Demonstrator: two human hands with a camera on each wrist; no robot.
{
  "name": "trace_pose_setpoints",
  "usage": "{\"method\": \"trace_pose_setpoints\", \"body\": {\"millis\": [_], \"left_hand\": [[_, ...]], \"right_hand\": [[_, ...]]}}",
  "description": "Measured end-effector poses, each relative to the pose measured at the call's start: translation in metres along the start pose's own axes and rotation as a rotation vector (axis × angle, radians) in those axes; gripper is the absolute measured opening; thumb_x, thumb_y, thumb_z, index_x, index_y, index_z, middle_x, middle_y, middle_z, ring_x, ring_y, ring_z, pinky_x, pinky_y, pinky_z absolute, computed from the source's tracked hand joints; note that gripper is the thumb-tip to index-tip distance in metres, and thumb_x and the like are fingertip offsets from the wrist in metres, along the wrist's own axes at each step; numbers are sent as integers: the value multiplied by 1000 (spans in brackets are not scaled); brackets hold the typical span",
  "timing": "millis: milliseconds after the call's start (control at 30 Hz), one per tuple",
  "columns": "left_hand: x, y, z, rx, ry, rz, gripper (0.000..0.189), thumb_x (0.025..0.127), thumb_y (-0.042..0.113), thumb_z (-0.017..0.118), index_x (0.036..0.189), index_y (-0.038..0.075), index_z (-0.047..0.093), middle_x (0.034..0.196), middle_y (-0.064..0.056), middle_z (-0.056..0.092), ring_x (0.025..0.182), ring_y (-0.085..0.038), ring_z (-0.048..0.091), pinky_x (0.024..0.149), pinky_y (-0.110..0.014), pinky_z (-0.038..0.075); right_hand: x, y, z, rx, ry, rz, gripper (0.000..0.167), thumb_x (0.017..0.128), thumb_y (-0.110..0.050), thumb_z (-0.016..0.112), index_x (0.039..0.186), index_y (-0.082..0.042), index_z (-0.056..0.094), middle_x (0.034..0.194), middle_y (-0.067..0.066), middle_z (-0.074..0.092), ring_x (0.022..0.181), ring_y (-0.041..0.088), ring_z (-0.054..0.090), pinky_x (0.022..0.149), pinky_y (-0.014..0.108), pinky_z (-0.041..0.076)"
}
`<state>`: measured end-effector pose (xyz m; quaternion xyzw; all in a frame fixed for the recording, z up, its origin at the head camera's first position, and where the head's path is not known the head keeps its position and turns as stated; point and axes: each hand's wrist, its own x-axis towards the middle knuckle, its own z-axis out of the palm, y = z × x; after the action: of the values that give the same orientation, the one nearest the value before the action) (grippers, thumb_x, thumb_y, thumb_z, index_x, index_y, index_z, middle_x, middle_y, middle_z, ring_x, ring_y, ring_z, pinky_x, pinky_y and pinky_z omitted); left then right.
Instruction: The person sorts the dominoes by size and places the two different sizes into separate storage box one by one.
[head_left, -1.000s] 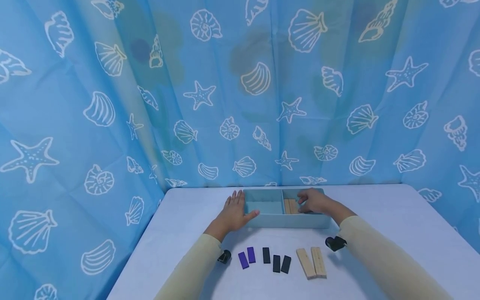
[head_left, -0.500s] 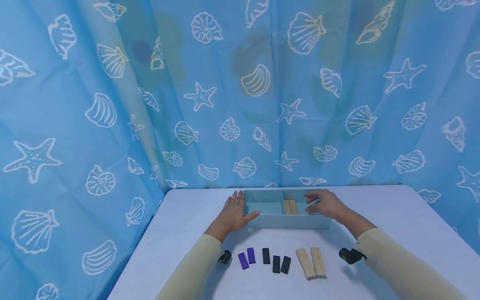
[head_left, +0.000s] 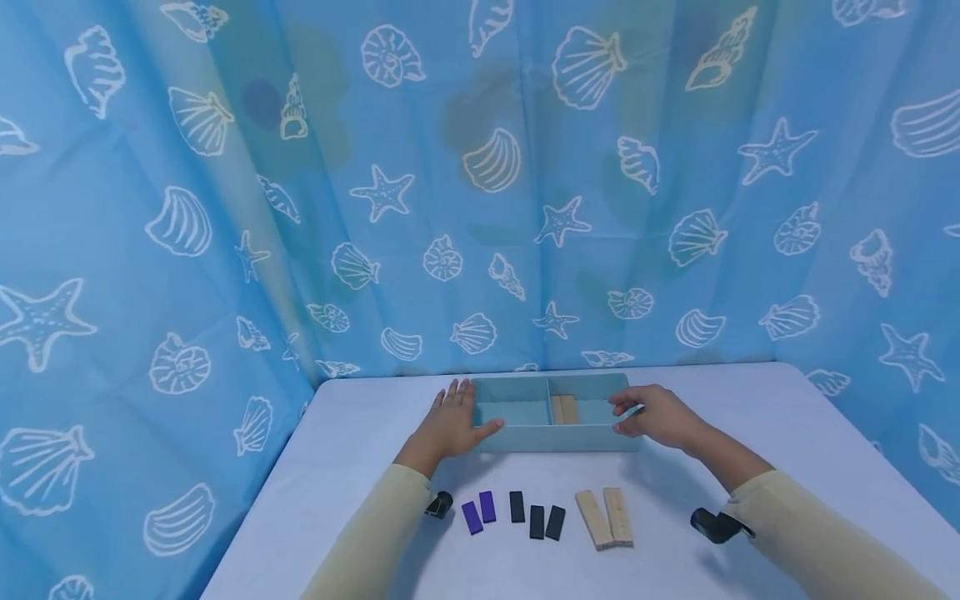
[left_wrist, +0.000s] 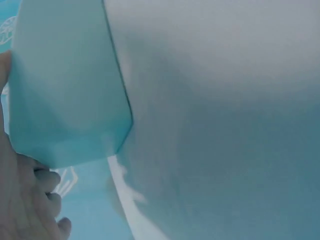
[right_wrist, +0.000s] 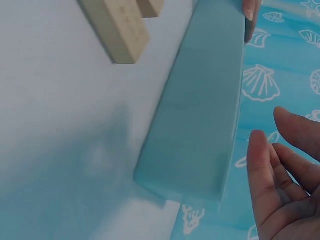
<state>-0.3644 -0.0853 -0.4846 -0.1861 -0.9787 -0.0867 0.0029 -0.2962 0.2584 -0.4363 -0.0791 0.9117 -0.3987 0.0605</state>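
Note:
A light blue box (head_left: 557,439) with two compartments stands at the back of the table. My left hand (head_left: 448,423) rests against its left end, fingers fairly straight and the thumb over the front corner. In the left wrist view, this hand (left_wrist: 25,200) lies along the box's side wall (left_wrist: 65,95). Two wooden blocks (head_left: 565,409) lie side by side in the right compartment. My right hand (head_left: 660,415) hovers by the box's right end, fingers loosely bent. In the right wrist view, the right hand (right_wrist: 287,185) holds nothing and is apart from the box wall (right_wrist: 195,110).
Nearer the table's front lie two purple blocks (head_left: 488,507), three black blocks (head_left: 537,522) and two longer wooden blocks (head_left: 618,517). A shell-patterned blue curtain (head_left: 525,250) hangs right behind the white table (head_left: 375,417).
My right hand has drawn back to the right, out of the right compartment, leaving the two wooden blocks there. My left hand stays at the box's left end. The head view has shifted slightly.

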Motion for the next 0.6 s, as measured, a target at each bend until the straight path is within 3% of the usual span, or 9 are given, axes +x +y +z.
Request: {"method": "trace_pose_setpoints", "body": {"millis": [267, 600], "left_hand": [[1, 5, -1, -30, -24, -48, 108, 84, 81, 36, 154, 1, 16, 161, -15, 13, 147, -30, 6, 116, -48, 7], [13, 5, 2, 9, 14, 21, 111, 83, 85, 28, 154, 0, 14, 161, -14, 10, 148, -29, 5, 117, -47, 7]], "right_hand": [[-20, 11, 14, 77, -36, 70, 40, 85, -3, 71, 123, 6, 60, 105, 13, 63, 85, 20, 65, 72, 35, 57], [-38, 22, 27, 39, -89, 129, 46, 81, -8, 78, 123, 2, 62, 102, 8, 62, 83, 18, 63, 69, 34, 57]]}}
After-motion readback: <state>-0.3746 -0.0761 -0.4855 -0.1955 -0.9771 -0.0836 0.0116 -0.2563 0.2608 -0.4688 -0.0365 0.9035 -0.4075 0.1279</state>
